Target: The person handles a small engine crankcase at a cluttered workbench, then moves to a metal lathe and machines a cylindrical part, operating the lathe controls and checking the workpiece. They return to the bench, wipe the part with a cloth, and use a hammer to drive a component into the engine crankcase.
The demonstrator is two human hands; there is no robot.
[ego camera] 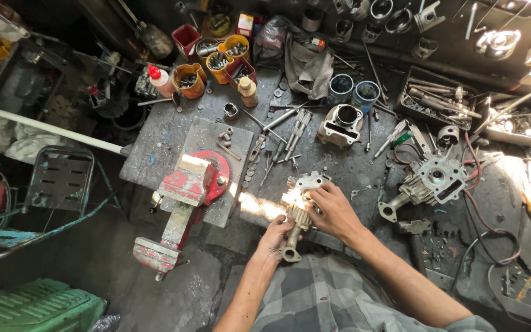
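Both hands grip one finned metal engine part (298,212) at the surface's near edge: left hand (276,237) closed below, right hand (333,209) closed on top.

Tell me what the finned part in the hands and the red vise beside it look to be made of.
The finned part, held by the left hand and the right hand, looks like bare cast aluminium: pale grey, matt, glaring where sunlight hits it, though the alloy is a guess. The vise looks like cast iron or steel under red paint, chipped and worn to grey at the edges.
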